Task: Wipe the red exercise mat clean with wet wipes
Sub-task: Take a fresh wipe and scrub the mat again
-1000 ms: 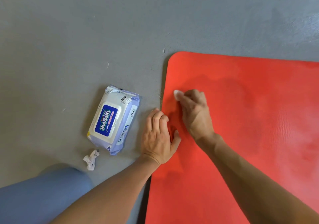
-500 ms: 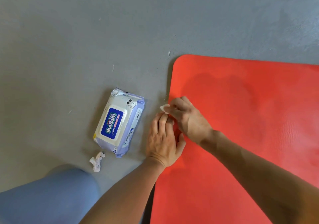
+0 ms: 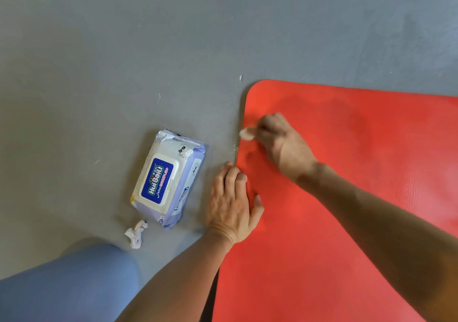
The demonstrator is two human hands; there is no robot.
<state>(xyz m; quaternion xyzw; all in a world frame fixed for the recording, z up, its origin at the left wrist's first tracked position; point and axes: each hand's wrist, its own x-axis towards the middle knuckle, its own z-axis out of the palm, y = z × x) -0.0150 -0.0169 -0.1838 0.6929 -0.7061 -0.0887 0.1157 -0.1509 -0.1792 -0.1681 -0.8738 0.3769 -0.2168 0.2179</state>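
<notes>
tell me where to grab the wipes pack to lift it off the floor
Grip the wipes pack across its two long sides, coming straight down from above. It lies flat on the floor, lid up, so the narrow width fits a hand; the crimped ends are floppy.

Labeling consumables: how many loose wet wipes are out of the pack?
2. One wipe bunched in the right hand at the mat's left edge; one crumpled wipe on the floor below the pack.

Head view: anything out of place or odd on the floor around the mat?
A crumpled wipe lies loose on the grey floor by the wipes pack, apparently discarded. Small pale flecks dot the floor beside the red mat.
</notes>
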